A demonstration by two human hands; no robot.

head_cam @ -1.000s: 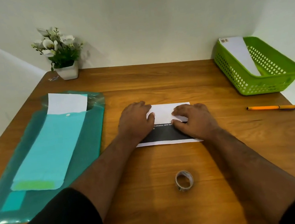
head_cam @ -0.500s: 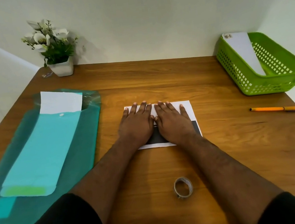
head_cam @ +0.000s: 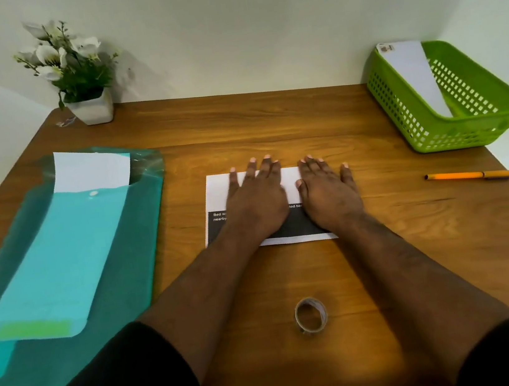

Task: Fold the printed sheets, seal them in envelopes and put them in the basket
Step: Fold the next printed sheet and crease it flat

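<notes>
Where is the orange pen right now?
In the head view, the slim orange pen lies flat on the wooden table at the right, just in front of the green plastic basket and right of the right hand.

Left hand (head_cam: 256, 200): flat, palm down, fingers straight and slightly spread.
Right hand (head_cam: 328, 194): flat, palm down, just beside it.

Your hands, left (head_cam: 256, 204) and right (head_cam: 328, 195), are covering most of the folded sheet (head_cam: 219, 194) and cutting its white print (head_cam: 220, 216) down to unreadable scraps, while the frame edge is cropping the green folder (head_cam: 134, 275) at the left.
</notes>
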